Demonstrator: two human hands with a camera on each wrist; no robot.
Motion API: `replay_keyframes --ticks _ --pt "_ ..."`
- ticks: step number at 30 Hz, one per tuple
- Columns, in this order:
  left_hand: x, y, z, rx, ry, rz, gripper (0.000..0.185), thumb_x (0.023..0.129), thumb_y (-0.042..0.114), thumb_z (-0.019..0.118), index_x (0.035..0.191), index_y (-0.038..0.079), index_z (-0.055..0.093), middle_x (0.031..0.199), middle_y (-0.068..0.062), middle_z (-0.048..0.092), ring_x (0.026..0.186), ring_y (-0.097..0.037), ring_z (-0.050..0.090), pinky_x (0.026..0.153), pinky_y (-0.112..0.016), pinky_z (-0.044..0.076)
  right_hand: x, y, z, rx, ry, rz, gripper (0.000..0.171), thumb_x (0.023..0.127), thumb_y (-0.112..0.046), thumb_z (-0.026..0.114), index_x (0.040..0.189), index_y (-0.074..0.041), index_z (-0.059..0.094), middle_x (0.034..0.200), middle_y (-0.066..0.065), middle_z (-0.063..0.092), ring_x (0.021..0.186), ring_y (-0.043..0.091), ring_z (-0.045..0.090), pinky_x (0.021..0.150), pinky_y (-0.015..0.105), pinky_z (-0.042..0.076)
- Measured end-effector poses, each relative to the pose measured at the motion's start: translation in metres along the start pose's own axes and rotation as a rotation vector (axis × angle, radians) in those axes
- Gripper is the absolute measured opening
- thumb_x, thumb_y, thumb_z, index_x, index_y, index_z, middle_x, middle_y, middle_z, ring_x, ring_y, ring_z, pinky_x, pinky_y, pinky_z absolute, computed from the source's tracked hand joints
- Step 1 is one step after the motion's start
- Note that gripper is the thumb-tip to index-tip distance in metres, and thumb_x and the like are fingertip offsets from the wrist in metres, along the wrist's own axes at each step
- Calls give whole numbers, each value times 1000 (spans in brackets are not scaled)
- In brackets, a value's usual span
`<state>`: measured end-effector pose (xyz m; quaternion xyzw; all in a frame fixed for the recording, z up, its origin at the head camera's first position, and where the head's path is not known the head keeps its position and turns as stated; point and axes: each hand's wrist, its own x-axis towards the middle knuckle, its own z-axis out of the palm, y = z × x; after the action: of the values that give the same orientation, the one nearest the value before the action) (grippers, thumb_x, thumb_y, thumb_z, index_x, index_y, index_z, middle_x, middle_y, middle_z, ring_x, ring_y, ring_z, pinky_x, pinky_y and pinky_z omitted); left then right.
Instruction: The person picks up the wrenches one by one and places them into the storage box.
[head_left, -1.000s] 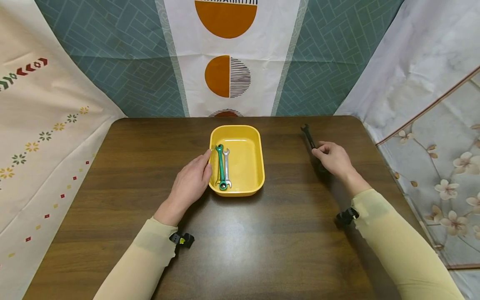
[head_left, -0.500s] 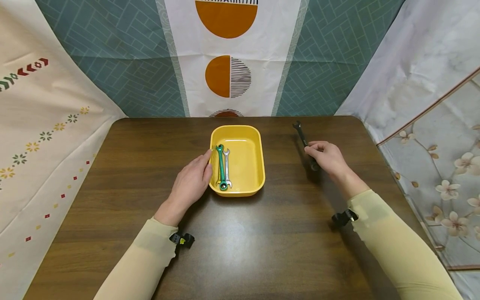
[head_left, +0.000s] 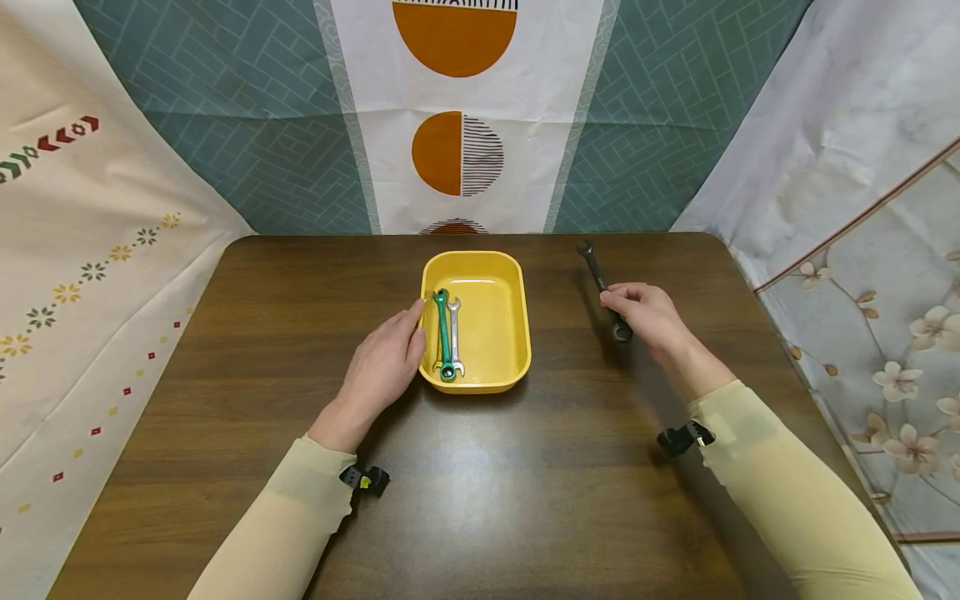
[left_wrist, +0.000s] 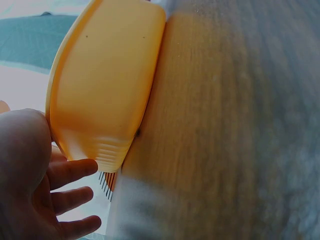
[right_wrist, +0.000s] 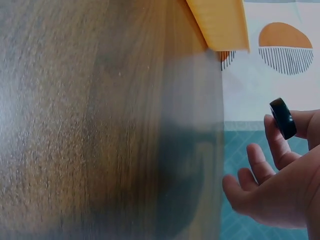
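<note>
The right hand (head_left: 651,316) hovers over the dark wooden table (head_left: 525,467), right of the yellow rounded plastic tray (head_left: 514,283), its forearm in a pale yellow sleeve (head_left: 780,467) angling in from the lower right. Its fingers pinch the black metal wrench (head_left: 597,279) near the ring end, the shaft slanting away toward the far edge; from the wrist view the wrench seems lifted off the table, though that is hard to judge. The left hand (head_left: 386,362) lies flat and relaxed, fingers straight, touching the tray's left wall. Inside the tray a green wrench (head_left: 442,333) and a silver wrench (head_left: 454,333) lie side by side. No writing is readable.
</note>
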<state>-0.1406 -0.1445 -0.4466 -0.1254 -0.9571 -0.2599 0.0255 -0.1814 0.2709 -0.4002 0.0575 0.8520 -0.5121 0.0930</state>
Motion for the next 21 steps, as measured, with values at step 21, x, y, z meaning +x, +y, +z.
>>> replay_keyframes --ticks 21 --pt "1 -2 2 2 7 1 60 117 28 51 172 9 39 166 -18 53 153 -38 49 125 -57 40 -6 -18 18 206 -90 38 43 112 -34 66 129 6 67 131 4 57 121 21 43 107 39 33"
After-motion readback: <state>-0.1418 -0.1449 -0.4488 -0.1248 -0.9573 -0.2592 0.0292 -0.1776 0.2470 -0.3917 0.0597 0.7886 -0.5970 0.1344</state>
